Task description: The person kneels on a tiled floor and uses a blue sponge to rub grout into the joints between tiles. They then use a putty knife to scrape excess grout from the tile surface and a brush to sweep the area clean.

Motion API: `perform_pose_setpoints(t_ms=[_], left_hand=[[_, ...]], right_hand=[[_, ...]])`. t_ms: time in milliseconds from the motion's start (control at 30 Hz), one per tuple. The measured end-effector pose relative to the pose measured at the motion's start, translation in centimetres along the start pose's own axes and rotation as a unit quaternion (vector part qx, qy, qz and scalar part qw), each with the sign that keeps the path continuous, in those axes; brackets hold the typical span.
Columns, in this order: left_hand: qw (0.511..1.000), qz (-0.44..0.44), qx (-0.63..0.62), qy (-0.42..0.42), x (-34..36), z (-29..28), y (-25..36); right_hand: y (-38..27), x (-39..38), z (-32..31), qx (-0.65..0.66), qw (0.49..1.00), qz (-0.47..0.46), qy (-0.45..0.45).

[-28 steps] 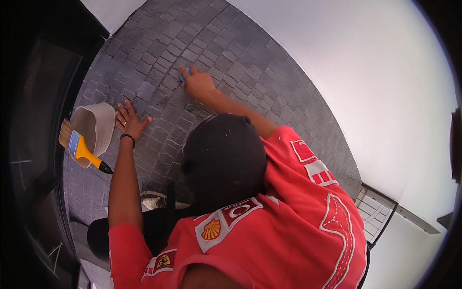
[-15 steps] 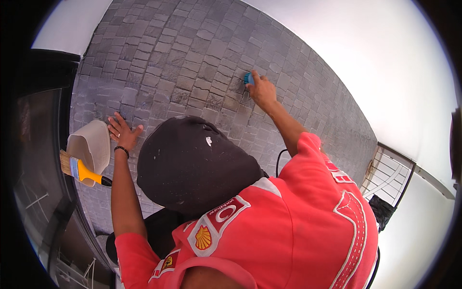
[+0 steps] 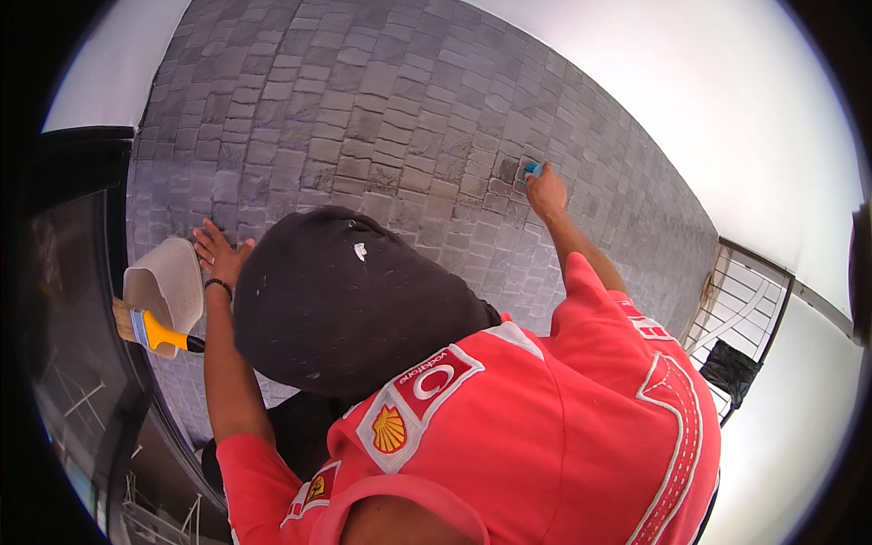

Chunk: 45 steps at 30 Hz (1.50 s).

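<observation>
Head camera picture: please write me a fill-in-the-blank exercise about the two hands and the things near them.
1. The right hand presses a small ____ tool against the grey stone wall.
2. The left hand lies ____ on the wall.
3. The brush beside the tub has a ____ handle.

Missing words: blue; flat; yellow
</observation>
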<state>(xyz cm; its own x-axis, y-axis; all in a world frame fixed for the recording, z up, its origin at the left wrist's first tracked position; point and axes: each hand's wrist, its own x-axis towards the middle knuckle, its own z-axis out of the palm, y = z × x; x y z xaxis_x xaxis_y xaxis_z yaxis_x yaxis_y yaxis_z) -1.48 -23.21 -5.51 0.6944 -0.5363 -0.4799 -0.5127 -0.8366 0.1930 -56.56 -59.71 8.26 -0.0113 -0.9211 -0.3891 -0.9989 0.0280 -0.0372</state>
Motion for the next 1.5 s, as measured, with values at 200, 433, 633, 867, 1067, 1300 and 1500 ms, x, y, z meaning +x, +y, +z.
perform_pose_setpoints(t_ms=[200,433,633,867,1067,1300,1500], left_hand=[[0.998,0.018,0.032,0.042,-0.1,-0.2,-0.3],[0.973,0.132,0.100,0.161,0.3,3.9,-5.3],[0.972,0.135,0.119,0.149,2.1,5.7,-7.3],[0.986,0.088,0.089,0.107,0.4,2.9,-3.6],[1.000,-0.007,0.016,0.024,-2.6,-1.5,1.1],[1.000,-0.006,0.010,0.020,-2.9,-2.5,1.8],[0.995,0.026,-0.043,0.081,-5.0,-2.5,2.4]], right_hand=[[-22.4,-3.0,7.8,0.087,0.936,-0.337,0.040],[-10.5,-4.2,-0.5,-0.039,0.988,-0.145,-0.026],[-5.9,-2.3,1.3,-0.004,0.988,-0.150,-0.031],[-6.7,0.4,1.0,-0.009,0.973,-0.228,-0.030],[-5.5,-1.2,0.0,0.077,0.976,-0.201,0.019],[-6.3,2.6,-1.3,0.056,0.988,-0.140,0.041],[-4.6,-0.2,0.7,-0.047,0.956,-0.274,-0.099]])
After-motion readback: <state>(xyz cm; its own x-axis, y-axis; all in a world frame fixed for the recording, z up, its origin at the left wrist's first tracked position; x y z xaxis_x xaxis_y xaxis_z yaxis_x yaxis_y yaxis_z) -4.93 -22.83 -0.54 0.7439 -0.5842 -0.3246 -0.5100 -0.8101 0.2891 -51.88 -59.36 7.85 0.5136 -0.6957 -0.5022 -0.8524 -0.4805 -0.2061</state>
